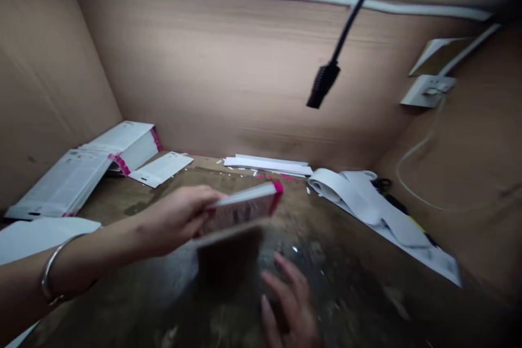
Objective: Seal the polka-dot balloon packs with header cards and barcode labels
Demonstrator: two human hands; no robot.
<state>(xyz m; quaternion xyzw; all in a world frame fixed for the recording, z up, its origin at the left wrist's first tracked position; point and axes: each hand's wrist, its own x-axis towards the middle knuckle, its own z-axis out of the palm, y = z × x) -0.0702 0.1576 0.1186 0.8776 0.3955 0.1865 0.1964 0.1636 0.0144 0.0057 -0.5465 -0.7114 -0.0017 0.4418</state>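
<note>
- The left hand [179, 220] grips the near left end of a card pack [244, 207], its fingers closed around that end; a silver bangle [47, 272] circles the wrist.
- The card pack is over the middle of the desk [346, 266], tilted, its pink-edged end pointing right; its printed side is too blurred to read.
- The right hand [293, 307] holds nothing visible, its fingers spread apart, below and right of the pack, not touching it.
- At the left, a front card stack [65, 179] leans against a back card stack [122, 135], with a flat card [163, 168] just beside them.
- White strips [269, 164] lie along the back wall [228, 76], near small pink scraps [287, 177].
- At the right lies a looped white band [354, 196], beside black-handled scissors [382, 184].
- A black cable [346, 32] hangs above.
</note>
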